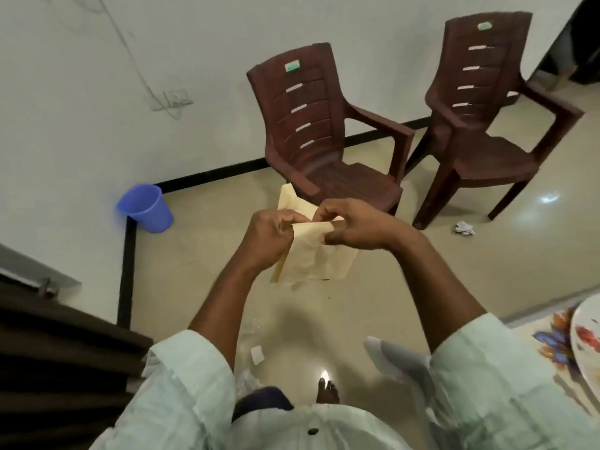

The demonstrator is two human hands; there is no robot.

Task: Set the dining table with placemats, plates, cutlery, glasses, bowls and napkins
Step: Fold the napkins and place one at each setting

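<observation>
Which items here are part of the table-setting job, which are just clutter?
Job:
- cream napkin, pinched by left hand and right hand
- floral plate at right edge

Lying about:
- two brown plastic chairs
- blue bucket
- crumpled paper on floor
- small paper scrap

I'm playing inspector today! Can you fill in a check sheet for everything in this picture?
Surface: cream tiled floor; table edge with floral mat at right.
Job's things: cream napkin held in the air; plate on the mat.
Clutter: crumpled paper, white scrap on the floor.
Grippers: left hand and right hand both pinch the napkin's top edge.
Cables: wire running down the wall to a switch plate.
Surroundings: two brown plastic chairs, blue bucket.
</observation>
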